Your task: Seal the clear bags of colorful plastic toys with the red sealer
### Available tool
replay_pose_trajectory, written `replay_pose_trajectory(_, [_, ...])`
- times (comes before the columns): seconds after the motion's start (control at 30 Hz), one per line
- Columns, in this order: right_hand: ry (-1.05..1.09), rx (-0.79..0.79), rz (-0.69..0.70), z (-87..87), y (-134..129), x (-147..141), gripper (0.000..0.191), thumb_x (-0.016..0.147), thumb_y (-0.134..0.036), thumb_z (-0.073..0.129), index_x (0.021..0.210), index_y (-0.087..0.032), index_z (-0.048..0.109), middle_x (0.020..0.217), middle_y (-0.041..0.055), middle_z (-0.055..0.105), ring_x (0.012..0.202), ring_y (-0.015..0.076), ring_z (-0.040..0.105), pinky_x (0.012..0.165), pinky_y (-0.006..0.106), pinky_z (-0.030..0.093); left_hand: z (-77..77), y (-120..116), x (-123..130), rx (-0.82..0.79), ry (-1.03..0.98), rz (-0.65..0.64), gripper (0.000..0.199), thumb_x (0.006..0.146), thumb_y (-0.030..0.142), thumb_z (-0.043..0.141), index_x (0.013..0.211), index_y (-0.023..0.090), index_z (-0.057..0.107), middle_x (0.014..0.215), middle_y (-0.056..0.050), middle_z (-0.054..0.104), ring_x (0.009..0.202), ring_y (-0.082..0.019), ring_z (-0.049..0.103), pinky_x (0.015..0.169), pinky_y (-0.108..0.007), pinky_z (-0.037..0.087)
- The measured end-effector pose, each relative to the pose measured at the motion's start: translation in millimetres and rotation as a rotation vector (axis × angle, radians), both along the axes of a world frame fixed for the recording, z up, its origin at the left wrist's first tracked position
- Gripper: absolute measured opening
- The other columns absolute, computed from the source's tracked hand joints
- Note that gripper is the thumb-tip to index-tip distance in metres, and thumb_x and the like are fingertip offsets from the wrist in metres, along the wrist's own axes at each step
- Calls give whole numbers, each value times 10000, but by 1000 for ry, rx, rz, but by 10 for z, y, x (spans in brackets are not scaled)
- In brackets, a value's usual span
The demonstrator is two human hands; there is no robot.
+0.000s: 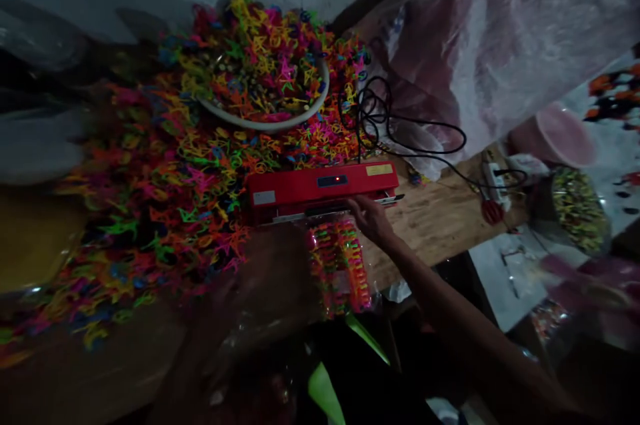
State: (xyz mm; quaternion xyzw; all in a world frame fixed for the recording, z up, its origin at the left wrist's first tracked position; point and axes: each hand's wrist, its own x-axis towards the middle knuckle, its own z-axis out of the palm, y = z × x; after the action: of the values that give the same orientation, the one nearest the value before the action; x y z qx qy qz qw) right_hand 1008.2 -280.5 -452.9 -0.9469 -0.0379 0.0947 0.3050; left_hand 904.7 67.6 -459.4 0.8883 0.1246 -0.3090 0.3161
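A red heat sealer (295,186) with a small lit red light lies across the wooden table. My right hand (373,220) is at its front, fingers bent over the black handle (327,209) of the sealing bar. Just below it, a clear plastic bag (343,268) packed with rows of small neon plastic pieces lies with its upper edge at the bar. My left hand (223,295) is low on the left, dark and smeared, near some clear plastic film. Its fingers cannot be made out.
Loose neon plastic pieces (165,205) heap over the left of the table. Behind the sealer a pale basin (280,124) overflows with them. A black cable (415,124) runs right to a power strip (495,182). A large plastic sack (480,45) lies at the back right.
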Motion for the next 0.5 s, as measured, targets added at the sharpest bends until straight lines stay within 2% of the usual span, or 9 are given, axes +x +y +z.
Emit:
replay_pose_trajectory(0.03, [11, -22, -41, 50, -91, -95, 469, 970, -501, 316, 773, -156, 565, 677, 23, 565, 619, 124, 492, 604, 227, 333, 4, -197, -49, -30, 23, -24, 280, 837, 455, 458, 822, 210, 593, 831, -34, 690, 768, -182, 641, 669, -254, 453])
replay_pose_trajectory(0.1, [162, -126, -43, 83, -231, -330, 519, 939, -579, 333, 733, -163, 567, 646, 22, 563, 589, 127, 492, 576, 235, 313, 29, -623, -74, -88, 64, -97, 377, 844, 558, 470, 748, 208, 575, 705, -21, 654, 651, -175, 601, 614, -270, 405])
replay_pose_trajectory(0.17, [360, -246, 31, 22, -299, -581, 537, 921, -614, 340, 752, -170, 591, 664, 37, 599, 598, 144, 534, 567, 244, 308, 42, -999, -41, -93, 134, -214, 412, 848, 586, 479, 773, 195, 589, 724, -41, 661, 676, -192, 605, 626, -284, 378])
replay_pose_trajectory(0.23, [458, -353, 105, -95, -323, -789, 520, 910, -620, 354, 843, -179, 620, 728, 59, 645, 660, 179, 595, 583, 256, 329, 11, -1254, -4, -108, 159, -272, 378, 862, 535, 489, 784, 189, 623, 782, -69, 682, 757, -218, 630, 663, -293, 374])
replay_pose_trajectory(0.3, [470, -404, 146, -212, -353, -922, 506, 906, -613, 351, 878, -186, 622, 750, 72, 660, 703, 208, 625, 601, 271, 358, -69, -1385, 6, -132, 153, -279, 336, 882, 460, 478, 780, 190, 650, 816, -83, 695, 816, -235, 644, 695, -300, 378])
replay_pose_trajectory(0.37, [462, -369, 173, -282, -409, -998, 516, 914, -593, 309, 813, -192, 619, 728, 81, 658, 700, 222, 636, 620, 293, 400, -164, -1431, -23, -167, 135, -264, 346, 908, 427, 444, 795, 186, 665, 837, -89, 702, 848, -241, 649, 718, -306, 384])
replay_pose_trajectory(0.43, [463, -257, 208, -306, -443, -1055, 525, 912, -576, 283, 742, -210, 619, 719, 96, 661, 697, 242, 648, 653, 336, 452, -210, -1421, -96, -226, 122, -243, 356, 930, 411, 420, 821, 188, 676, 856, -79, 707, 849, -221, 649, 718, -297, 394])
replay_pose_trajectory(0.5, [459, -123, 197, -351, -370, -1075, 518, 888, -594, 288, 733, -253, 645, 742, 115, 675, 724, 287, 668, 673, 410, 492, -174, -1338, -204, -287, 124, -213, 311, 924, 385, 469, 799, 194, 681, 824, -53, 704, 784, -175, 642, 684, -268, 411])
